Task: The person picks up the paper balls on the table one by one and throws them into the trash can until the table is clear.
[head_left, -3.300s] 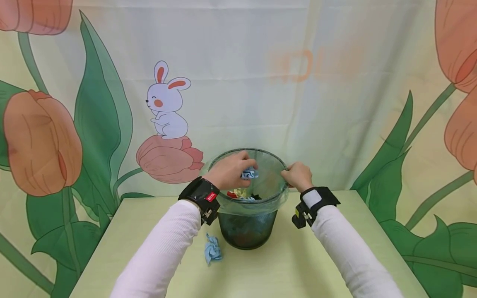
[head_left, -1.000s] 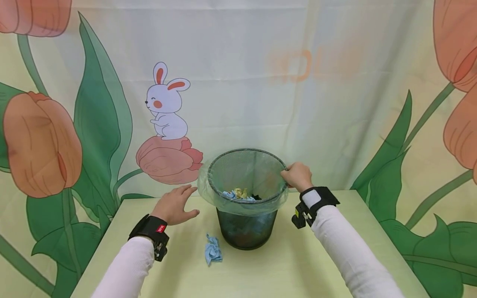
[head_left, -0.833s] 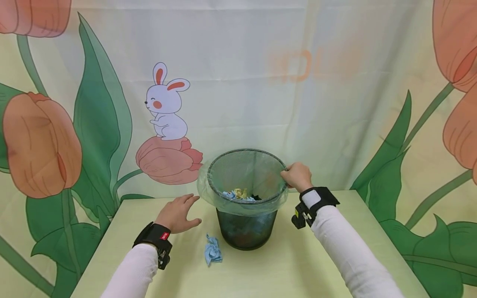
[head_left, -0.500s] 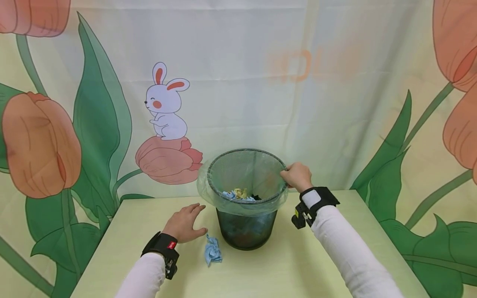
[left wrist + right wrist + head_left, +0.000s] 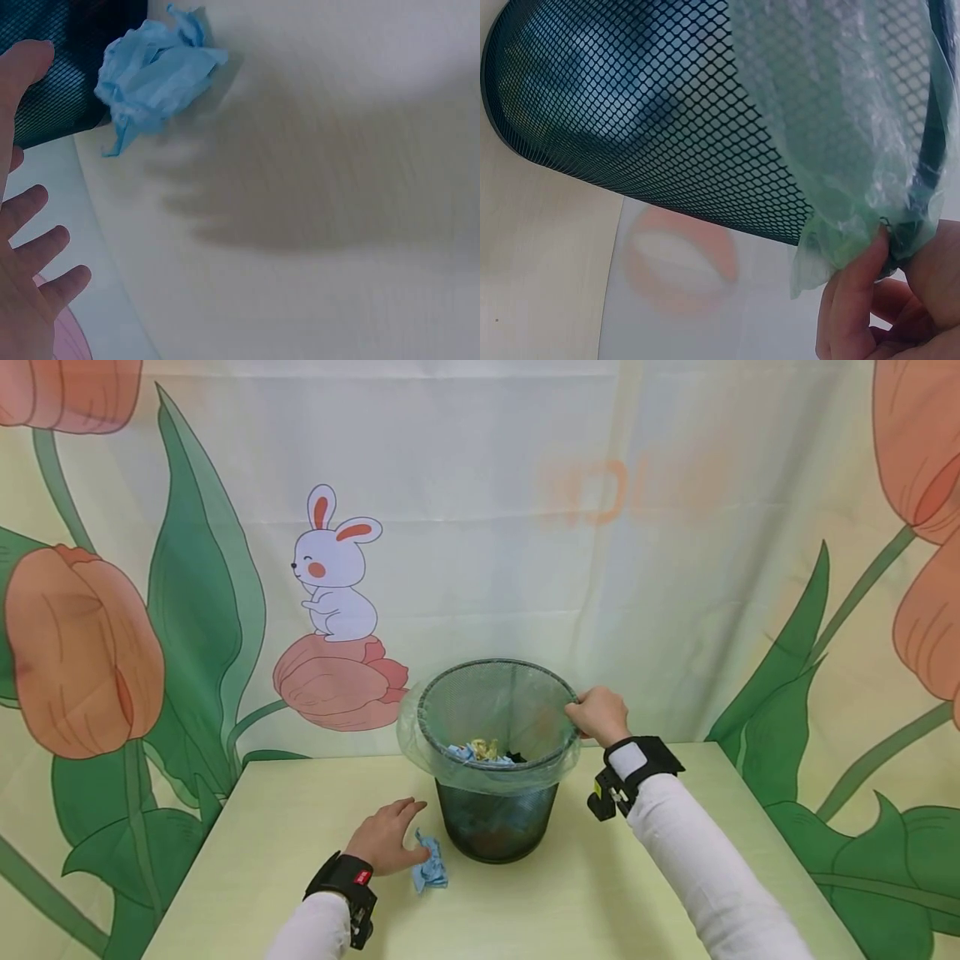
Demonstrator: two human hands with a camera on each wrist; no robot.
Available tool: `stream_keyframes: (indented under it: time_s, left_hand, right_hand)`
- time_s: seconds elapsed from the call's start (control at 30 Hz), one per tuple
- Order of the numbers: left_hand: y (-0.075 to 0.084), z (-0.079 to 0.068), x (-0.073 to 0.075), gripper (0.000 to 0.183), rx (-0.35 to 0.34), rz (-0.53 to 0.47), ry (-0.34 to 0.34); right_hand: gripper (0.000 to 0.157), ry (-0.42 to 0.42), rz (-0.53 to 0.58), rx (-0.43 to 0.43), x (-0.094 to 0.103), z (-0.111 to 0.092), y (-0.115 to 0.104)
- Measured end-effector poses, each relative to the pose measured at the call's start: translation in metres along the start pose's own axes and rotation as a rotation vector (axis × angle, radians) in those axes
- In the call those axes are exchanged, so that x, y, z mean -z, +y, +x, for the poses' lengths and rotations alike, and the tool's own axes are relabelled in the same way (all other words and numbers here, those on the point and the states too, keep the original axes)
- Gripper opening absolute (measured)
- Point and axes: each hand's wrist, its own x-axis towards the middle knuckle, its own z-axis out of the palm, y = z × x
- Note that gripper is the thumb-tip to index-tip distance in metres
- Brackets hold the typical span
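Note:
A black mesh wastebasket (image 5: pixel 495 827) stands upright on the table, lined with a pale green plastic bag (image 5: pixel 480 781) folded over its rim. My right hand (image 5: pixel 600 714) grips the rim and bag at the right side; the right wrist view shows its fingers curled round the bag's edge (image 5: pixel 832 247). Left of the basket's base lies a crumpled piece of blue paper (image 5: pixel 430 864), also plain in the left wrist view (image 5: pixel 154 75). Just beside it hovers my left hand (image 5: pixel 386 839), fingers spread and holding nothing, the thumb overlapping the paper in the head view.
Inside the basket lie crumpled scraps in blue, yellow and black (image 5: pixel 483 752). The pale table (image 5: pixel 285 818) ends at a printed curtain (image 5: pixel 480 527) with tulips and a rabbit, close behind the basket.
The left hand let blue crumpled paper go into the basket, withdrew left, then came down and right towards the blue paper on the table. The right hand has stayed on the rim.

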Motion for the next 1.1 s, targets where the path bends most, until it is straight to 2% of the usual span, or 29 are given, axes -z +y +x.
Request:
stream_keyframes:
  time_s: [0.2, 0.37, 0.53, 0.73, 0.97, 1.1]
  left_hand:
    - [0.002, -0.002, -0.019, 0.069, -0.022, -0.019, -0.003]
    - [0.007, -0.005, -0.032, 0.063, -0.067, -0.015, 0.015]
    - [0.01, -0.007, -0.046, 0.064, -0.104, -0.02, 0.03]
    - [0.009, -0.009, -0.06, 0.066, -0.084, -0.007, 0.021]
    - [0.011, -0.018, -0.072, 0.06, -0.025, 0.032, -0.031]
    - [0.012, -0.021, -0.076, 0.052, -0.018, 0.053, 0.0]
  right_hand:
    - [0.043, 0.005, 0.002, 0.004, 0.0, 0.0, 0.001]
    - [0.043, 0.004, 0.013, 0.004, 0.0, 0.0, 0.0]
    - [0.043, 0.004, 0.012, 0.014, 0.001, -0.002, -0.001]
    - [0.044, 0.009, 0.008, 0.021, 0.001, -0.002, 0.0]
    - [0.044, 0.005, 0.012, 0.004, 0.0, 0.0, 0.0]
    - [0.043, 0.006, 0.007, 0.0, 0.0, 0.001, 0.001]
